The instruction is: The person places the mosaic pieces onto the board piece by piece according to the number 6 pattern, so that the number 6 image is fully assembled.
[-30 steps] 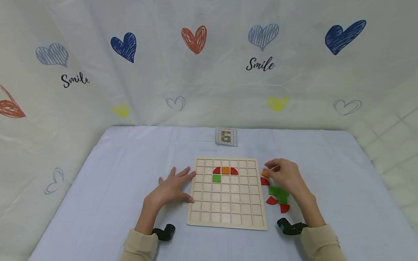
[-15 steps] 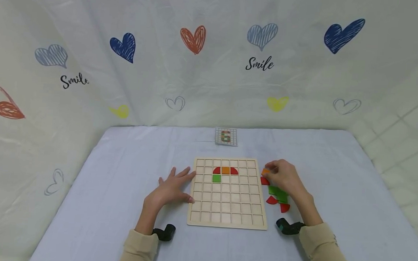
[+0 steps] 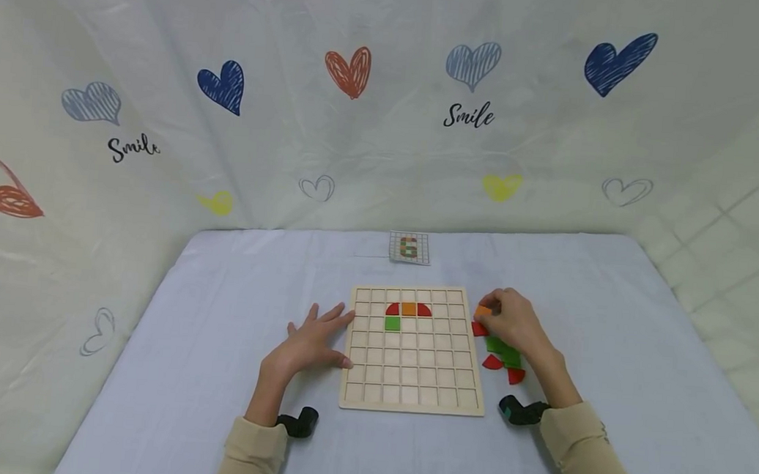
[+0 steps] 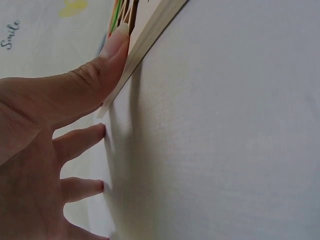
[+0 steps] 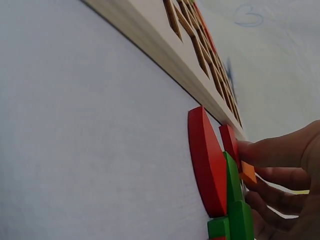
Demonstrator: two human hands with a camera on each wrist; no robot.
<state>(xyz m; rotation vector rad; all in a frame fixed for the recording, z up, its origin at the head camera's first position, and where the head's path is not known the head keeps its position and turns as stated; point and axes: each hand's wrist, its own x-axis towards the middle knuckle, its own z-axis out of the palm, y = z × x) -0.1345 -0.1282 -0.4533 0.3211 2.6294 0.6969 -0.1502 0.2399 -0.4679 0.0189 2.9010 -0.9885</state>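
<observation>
A square wooden grid board [image 3: 414, 357] lies on the table. Set into its upper cells are two red quarter-round tiles [image 3: 424, 311], an orange square tile [image 3: 409, 309] and a green square tile [image 3: 392, 324]. My left hand [image 3: 309, 344] rests at the board's left edge with fingers spread; its thumb [image 4: 112, 45] touches the rim. Beyond the right edge, my right hand [image 3: 514, 321] pinches another orange square tile [image 5: 247, 173] between thumb and fingers, low at the table. Just below it lie loose red quarter-round tiles [image 3: 479, 330] and green tiles [image 3: 503, 352], the green ones partly overlapping.
A small pattern card [image 3: 409, 247] with a coloured figure on a grid lies behind the board. The white table cloth [image 3: 217, 284] runs back to a hanging sheet [image 3: 392, 150] printed with hearts. Black wrist cameras [image 3: 300, 422] sit near both sleeves.
My right fingers have drawn closer round the orange square tile beside the board. The left hand keeps its place at the board's edge, and the view shifts slightly.
</observation>
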